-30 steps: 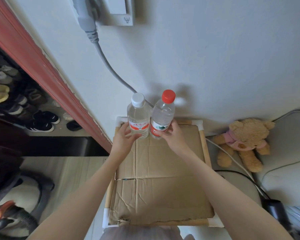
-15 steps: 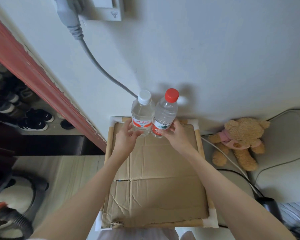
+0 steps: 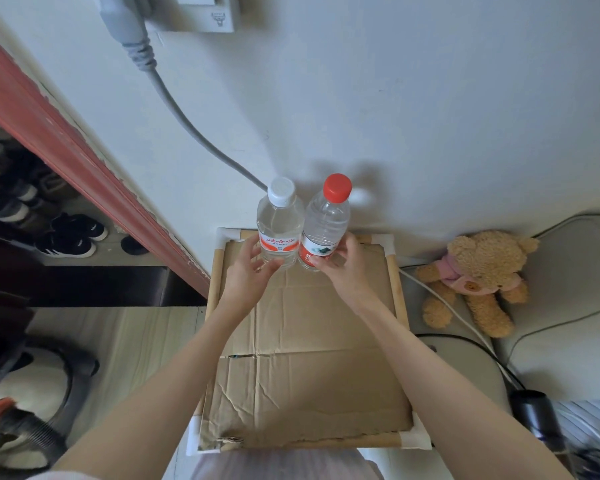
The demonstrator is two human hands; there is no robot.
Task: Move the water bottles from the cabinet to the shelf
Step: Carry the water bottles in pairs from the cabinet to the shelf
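Two clear water bottles stand side by side at the back edge of the cardboard-covered shelf top point(image 3: 305, 341), close to the wall. The white-capped bottle point(image 3: 278, 226) is on the left and the red-capped bottle point(image 3: 326, 223) on the right. My left hand point(image 3: 250, 271) is at the base of the white-capped bottle with its fingers loosely curled, the thumb by the bottle's left side and the fingertips just in front of it. My right hand point(image 3: 343, 268) holds the red-capped bottle low down, with the thumb across its label and the fingers round its right side.
A grey cable point(image 3: 194, 129) runs down the wall from a socket to just behind the bottles. A teddy bear point(image 3: 475, 275) lies on a pale cushion to the right. To the left are a red door frame point(image 3: 66, 143), shoes point(image 3: 66, 237) and floor.
Both bottles have stayed upright at the back of the shelf top. My left hand's grip on the white-capped bottle has loosened, while my right hand has kept its hold.
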